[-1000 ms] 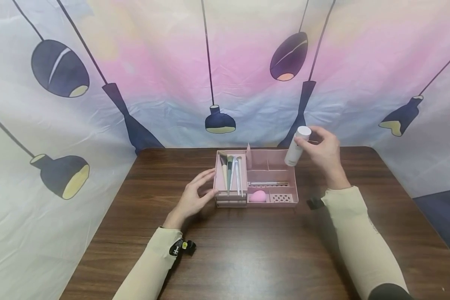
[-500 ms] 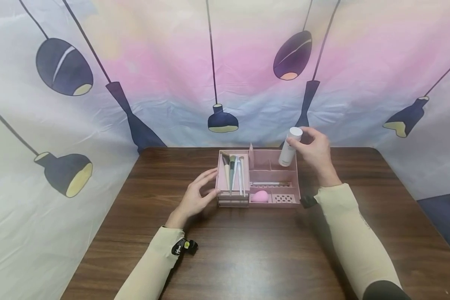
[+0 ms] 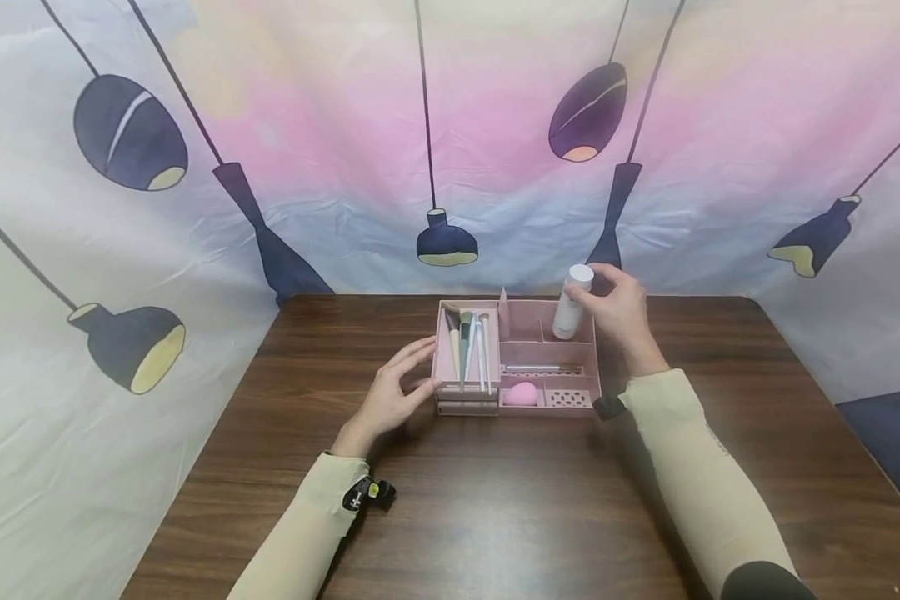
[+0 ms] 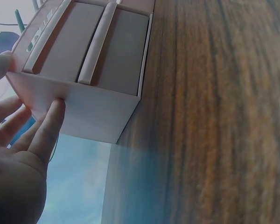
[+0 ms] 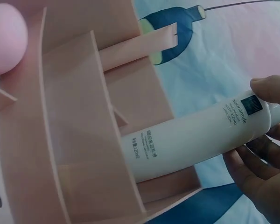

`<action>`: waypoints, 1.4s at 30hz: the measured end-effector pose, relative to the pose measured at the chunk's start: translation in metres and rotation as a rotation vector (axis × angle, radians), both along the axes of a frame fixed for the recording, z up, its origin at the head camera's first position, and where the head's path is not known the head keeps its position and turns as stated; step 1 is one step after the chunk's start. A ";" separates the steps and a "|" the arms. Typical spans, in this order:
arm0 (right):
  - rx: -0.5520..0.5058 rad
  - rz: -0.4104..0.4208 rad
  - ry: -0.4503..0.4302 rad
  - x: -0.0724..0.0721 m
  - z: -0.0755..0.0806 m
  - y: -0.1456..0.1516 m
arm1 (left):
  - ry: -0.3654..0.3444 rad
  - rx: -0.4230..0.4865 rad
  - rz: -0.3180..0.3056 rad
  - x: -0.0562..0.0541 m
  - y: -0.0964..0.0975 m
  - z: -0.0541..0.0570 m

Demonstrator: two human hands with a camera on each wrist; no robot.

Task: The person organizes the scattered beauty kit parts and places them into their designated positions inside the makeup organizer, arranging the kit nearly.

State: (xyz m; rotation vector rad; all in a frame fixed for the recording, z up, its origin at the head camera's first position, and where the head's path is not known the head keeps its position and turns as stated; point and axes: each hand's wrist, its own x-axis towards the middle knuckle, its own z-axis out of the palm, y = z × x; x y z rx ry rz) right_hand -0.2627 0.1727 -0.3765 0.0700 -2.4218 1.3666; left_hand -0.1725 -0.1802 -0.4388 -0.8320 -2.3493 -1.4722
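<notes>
My right hand (image 3: 617, 310) grips a white emulsion bottle (image 3: 567, 315) near its cap. In the right wrist view the bottle (image 5: 196, 137) tilts, its lower end hidden behind a divider in the back right compartment of the pink organizer (image 5: 74, 135). My left hand (image 3: 392, 398) touches the organizer's left side with fingers spread and straight. The left wrist view has those fingers (image 4: 51, 126) against the side wall and the thumb at the front edge, beside two drawers (image 4: 121, 56).
Several makeup brushes (image 3: 465, 346) lie on the organizer's left top tray. A thin brush (image 3: 542, 367) lies in the middle section, and a pink makeup sponge (image 3: 521, 393) sits at the front. Behind the brown table (image 3: 465, 517) hangs a printed cloth (image 3: 360, 242).
My right hand has carried the bottle left and then down into the organizer's back right compartment. The left hand stays at the organizer's side.
</notes>
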 end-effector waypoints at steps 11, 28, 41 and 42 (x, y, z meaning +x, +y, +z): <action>0.102 0.030 -0.027 -0.006 -0.024 -0.003 | -0.029 -0.005 -0.013 0.007 0.002 0.015; 0.191 0.042 -0.021 -0.001 -0.026 -0.005 | -0.065 0.013 -0.021 0.007 0.002 0.013; 0.209 0.031 -0.024 -0.002 -0.026 -0.005 | -0.008 -0.055 0.036 -0.003 -0.002 -0.002; 0.209 0.030 -0.026 -0.002 -0.026 -0.005 | -0.008 -0.051 0.037 -0.006 -0.003 -0.007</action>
